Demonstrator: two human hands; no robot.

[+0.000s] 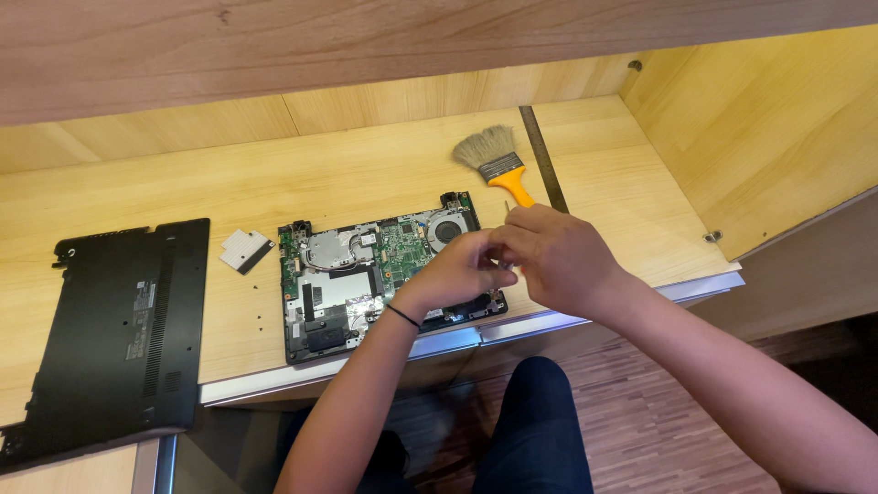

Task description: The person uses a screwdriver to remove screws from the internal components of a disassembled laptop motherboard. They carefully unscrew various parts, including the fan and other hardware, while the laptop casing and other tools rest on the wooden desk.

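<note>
An opened laptop base (352, 284) lies on the wooden desk (274, 183) with its green circuit board, fan and metal shields showing. My left hand (453, 273) hovers over the laptop's right side, fingers pinched together. My right hand (558, 256) meets it there, closed around a thin screwdriver (508, 209) whose tip pokes up above the fingers. The fingertips of both hands touch over the board. What my left fingers pinch is too small to see.
A black laptop bottom cover (119, 329) lies at the left and overhangs the desk edge. A small metal plate (245, 249) sits beside the laptop. A paintbrush with an orange handle (498, 163) and a steel ruler (544, 155) lie behind my hands. Wooden walls enclose the desk.
</note>
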